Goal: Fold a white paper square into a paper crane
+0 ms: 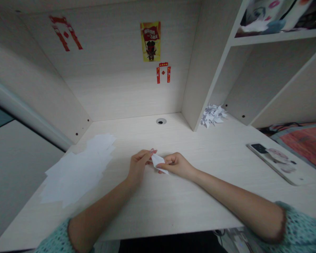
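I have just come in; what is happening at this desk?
A person is handling a small folded white paper above the desk. The left hand pinches its upper left end; the right hand grips its right side. Loose white sheets lie spread out on the left. At the back right is a heap of small white paper pieces, and nearer, a smartphone lies camera side up.

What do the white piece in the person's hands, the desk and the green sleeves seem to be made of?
White piece: probably thin matte paper, going by its straight edges and folded look.
Desk: perhaps wood-effect laminate, pale and smooth with faint grain; solid wood isn't ruled out.
Sleeves: apparently soft knitted or crocheted yarn, from the open holes; fibre unclear.
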`<state>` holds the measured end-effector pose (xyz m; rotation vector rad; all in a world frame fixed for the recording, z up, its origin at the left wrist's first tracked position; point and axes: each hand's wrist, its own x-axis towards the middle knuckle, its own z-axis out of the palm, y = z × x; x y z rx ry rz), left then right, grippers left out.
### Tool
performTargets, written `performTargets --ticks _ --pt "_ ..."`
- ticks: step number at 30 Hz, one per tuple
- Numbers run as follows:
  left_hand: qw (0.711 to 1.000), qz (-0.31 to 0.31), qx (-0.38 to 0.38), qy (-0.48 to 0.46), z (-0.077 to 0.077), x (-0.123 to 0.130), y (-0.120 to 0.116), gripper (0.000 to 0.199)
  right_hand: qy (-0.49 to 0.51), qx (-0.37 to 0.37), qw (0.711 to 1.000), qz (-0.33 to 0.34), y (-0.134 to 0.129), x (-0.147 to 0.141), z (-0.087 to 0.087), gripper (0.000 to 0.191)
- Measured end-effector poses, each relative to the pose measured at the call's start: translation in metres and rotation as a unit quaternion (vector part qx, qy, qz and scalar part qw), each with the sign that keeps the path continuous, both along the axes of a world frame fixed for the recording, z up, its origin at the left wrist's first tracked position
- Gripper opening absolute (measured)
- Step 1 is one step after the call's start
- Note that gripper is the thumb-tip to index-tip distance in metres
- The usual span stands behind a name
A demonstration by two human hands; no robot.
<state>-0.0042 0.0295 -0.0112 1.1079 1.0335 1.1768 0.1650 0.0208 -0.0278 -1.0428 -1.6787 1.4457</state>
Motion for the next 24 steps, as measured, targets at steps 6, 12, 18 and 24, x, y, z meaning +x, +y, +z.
performTargets --ticks 6,12,18,24 --pt "0.998 0.019 0.042 0.043 -0.0012 -0.001 0.0014 0.027 -0.01 0.0 1.0 0.002 -0.0012 -0.0001 0.002 0.047" --pt "0.991 0.036 0.091 0.094 0.0014 0.0003 0.0001 0.032 0.0 -0.003 1.0 0.005 -0.001 -0.0002 0.0005 0.044" --pt "0.976 0.062 0.127 0.163 0.0015 0.0002 -0.0001 0.038 -0.025 -0.002 1.0 0.003 -0.0012 0.0001 0.0008 0.049" --pt "0.977 0.077 0.135 0.148 0.0034 0.0014 -0.0017 0.04 -0.011 -0.008 1.0 0.008 -0.0022 0.0004 0.0051 0.049"
